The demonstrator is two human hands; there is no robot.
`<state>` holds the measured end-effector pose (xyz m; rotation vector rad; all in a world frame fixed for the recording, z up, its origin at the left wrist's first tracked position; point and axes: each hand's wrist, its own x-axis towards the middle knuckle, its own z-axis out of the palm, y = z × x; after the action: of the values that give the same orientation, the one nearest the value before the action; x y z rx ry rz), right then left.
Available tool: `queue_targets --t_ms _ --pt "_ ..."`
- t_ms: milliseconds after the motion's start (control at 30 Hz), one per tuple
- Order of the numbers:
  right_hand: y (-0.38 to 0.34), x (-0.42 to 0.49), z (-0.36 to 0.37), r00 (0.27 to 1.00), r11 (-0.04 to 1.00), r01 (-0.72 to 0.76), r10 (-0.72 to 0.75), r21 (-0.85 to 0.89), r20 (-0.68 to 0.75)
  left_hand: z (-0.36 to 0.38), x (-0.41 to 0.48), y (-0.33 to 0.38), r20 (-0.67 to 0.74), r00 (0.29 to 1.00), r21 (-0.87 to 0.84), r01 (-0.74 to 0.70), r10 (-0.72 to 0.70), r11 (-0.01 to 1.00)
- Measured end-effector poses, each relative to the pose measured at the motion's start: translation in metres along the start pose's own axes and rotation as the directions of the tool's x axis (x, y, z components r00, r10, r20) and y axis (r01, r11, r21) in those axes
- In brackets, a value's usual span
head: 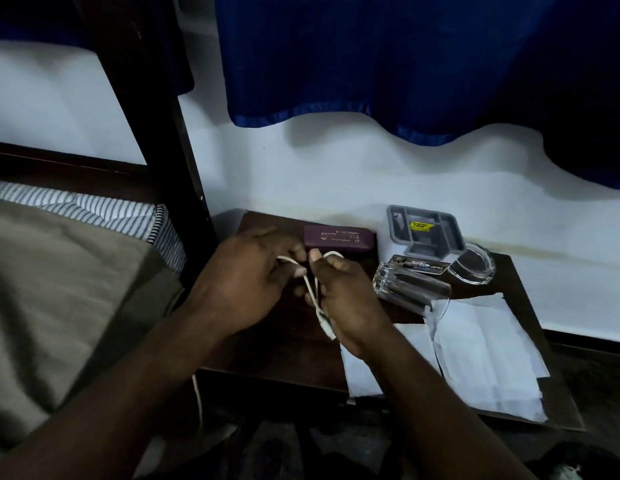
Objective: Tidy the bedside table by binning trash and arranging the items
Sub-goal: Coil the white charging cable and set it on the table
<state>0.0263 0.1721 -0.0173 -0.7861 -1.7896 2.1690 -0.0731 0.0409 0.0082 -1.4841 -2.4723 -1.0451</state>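
- Head view: 2 hands meet over the left half of the dark wooden bedside table [267, 344], both busy with a white cable [310, 289].
- The left hand [246, 282] has its fingers curled round a loop of the cable, grasping it.
- The right hand [350, 303] pinches another loop between thumb and fingers. The plug end hangs down beside its palm.
- The cable is held just above the table top, between the 2 hands. A further white length shows below the table's front edge, near the bed.
- Just behind the hands, a purple case [339, 239] lies flat on the table by the wall.
- To its right stands a white box [388, 245] topped with a grey tray [424, 228] that bears a yellow label.
- A clear glass [409, 289] lies on its side in front of the box, with a printed card [419, 266] between the 2.
- A round glass dish [474, 263] sits just beside the box, on its right.
- White papers [481, 351] cover the table's right front part, reaching the mouth of the glass.
- Left of the table is a bed with a striped mattress [93, 209] and an olive sheet [59, 289].
- A blue curtain [370, 64] hangs over the white wall.
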Motion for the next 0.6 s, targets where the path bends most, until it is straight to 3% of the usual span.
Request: queue_targets --t_ms 100,233,333,400,500,600 --pt "-0.003 -0.006 0.005 0.981 0.991 -0.131 0.135 -0.033 0.143 -0.004 0.003 -0.003 -0.025 0.999 -0.092 0.029 -0.031 0.995" --pt "-0.013 -0.011 -0.005 0.865 0.940 -0.342 0.318 -0.008 0.388 -0.005 0.005 -0.004 -0.019 0.996 -0.255 0.081 -0.088 0.964" --pt "-0.025 -0.012 -0.018 0.788 0.866 -0.449 0.269 0.218 0.553 0.002 0.008 -0.002 0.128 0.963 -0.511 0.270 -0.238 0.816" --pt "-0.031 -0.012 -0.024 0.752 0.791 -0.474 0.135 0.386 0.645 0.010 0.006 0.000 0.243 0.927 -0.532 0.374 -0.287 0.759" --pt "-0.032 -0.009 -0.026 0.813 0.606 -0.424 -0.072 0.673 0.578 0.020 -0.002 0.002 0.450 0.849 -0.419 0.475 -0.277 0.774" --pt "-0.029 -0.003 -0.024 0.935 0.480 -0.214 -0.152 0.851 0.321 0.026 -0.006 0.008 0.525 0.814 -0.335 0.465 -0.248 0.819"
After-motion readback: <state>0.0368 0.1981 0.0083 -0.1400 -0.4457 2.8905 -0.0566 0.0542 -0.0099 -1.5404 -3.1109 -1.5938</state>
